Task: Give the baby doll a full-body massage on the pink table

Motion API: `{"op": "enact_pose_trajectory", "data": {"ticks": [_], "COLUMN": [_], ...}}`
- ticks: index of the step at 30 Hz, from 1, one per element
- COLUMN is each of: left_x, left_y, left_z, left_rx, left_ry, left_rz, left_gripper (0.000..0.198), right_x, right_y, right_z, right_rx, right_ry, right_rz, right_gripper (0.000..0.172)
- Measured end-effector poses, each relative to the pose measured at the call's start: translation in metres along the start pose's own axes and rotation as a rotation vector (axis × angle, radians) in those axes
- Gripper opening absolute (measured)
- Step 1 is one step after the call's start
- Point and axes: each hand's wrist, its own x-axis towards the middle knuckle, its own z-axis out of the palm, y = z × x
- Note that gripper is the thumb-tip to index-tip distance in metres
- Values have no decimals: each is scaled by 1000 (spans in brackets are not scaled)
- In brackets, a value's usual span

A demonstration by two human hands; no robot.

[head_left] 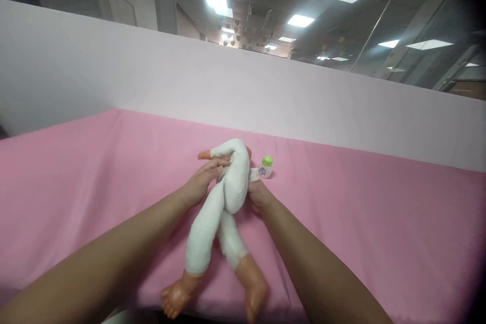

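Already, the doll point(237, 169) is touched by an uncurled left hand point(205, 178); right hand point(260, 196) grip unclear. At two o'clock, the bottle point(265, 168) is capped.

The trunk of the doll point(237, 177) is covered in white cloth, matt and soft-looking, with faint creases where it is bent. The feet point(176, 297) are made of what looks like smooth, moulded plastic, and highlights are caught on their glossy skin. The table is draped in a pink sheet point(349, 202) of matt cloth, lightly wrinkled. The bottle point(265, 171) is formed of pale, translucent-looking plastic and topped with a smooth green plastic cap point(268, 160). The white partition point(228, 91) is finished smooth and matt.
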Motion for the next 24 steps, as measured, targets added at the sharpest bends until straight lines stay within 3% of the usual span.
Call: {"op": "enact_pose_trajectory", "data": {"ticks": [2, 5, 11, 14, 17, 20, 22, 24], "left_x": [-4, -9, -14, -13, -9, -2, 3, 4], "left_y": [0, 1, 0, 2, 4, 1, -3, -6], "left_z": [3, 2, 0, 4, -1, -15, -25, -29], "left_rx": [105, 327, 512, 483, 442, 419, 346, 239], "left_ry": [-39, -57, -140, -38, 184, 328, 332, 248], "left_rz": [100, 193, 187, 164, 40, -130, -249, -401], "left_gripper": [47, 48, 49, 39, 34, 44, 52, 59], "right_x": [-2, -5, -5, -4, -4, -6, -7, -9], "right_y": [-3, -5, -9, -8, -6, -5, -7, -14], "right_z": [4, 5, 0, 1, 1, -1, -2, -2], "right_rx": [332, 546, 622, 571, 538, 527, 526, 531], "right_ry": [-152, -245, -219, -163, -100, -65, -58, -63], "right_rz": [91, 148, 111, 136, 148, 132, 106, 78], "right_gripper": [53, 53, 64, 58, 52, 48, 47, 48]}}
